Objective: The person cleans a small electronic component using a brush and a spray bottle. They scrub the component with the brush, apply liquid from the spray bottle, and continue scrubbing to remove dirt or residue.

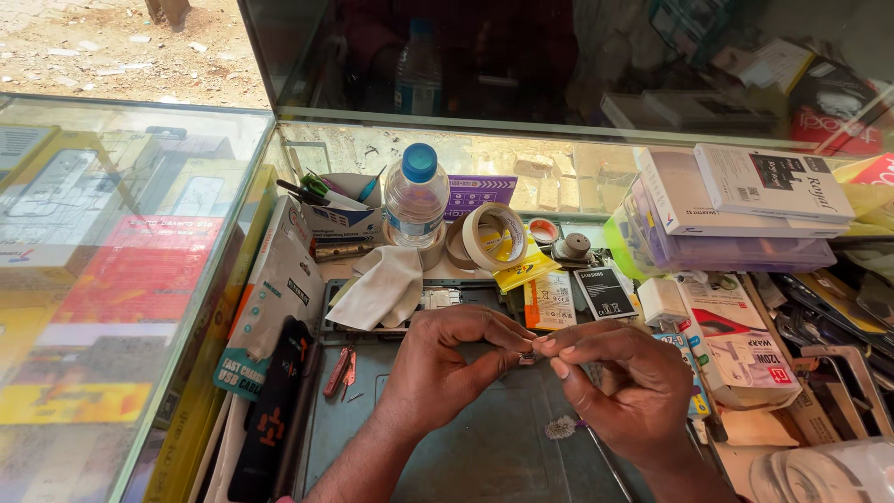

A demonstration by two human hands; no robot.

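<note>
Both hands meet above a dark work mat [484, 447], raised off it so that the small part [527, 357] pinched between them sits close under the eye. The left hand [438, 368] closes thumb and forefinger narrowly on one side of the part; the right hand [619, 382] meets it from the other side with its fingertips [549, 345] drawn together, a two-sided grip that suits a thing too small to steady in one hand. What kind of part it is cannot be told; it is tiny and metallic-looking. Supplies stand in an arc at the far edge of the mat, near but apart from the hands: a white cloth [382, 289], a water bottle [415, 196] with a blue cap, a tape roll [494, 237] tilted on edge, and a battery [603, 292] lying flat. A red tool [340, 371] lies on the mat just left of the left wrist, and a small tuft of lint [561, 428] lies under the right hand. Stacked boxes [745, 200] occupy the right side; a glass case [121, 279] of packaged goods flanks the left.
</note>
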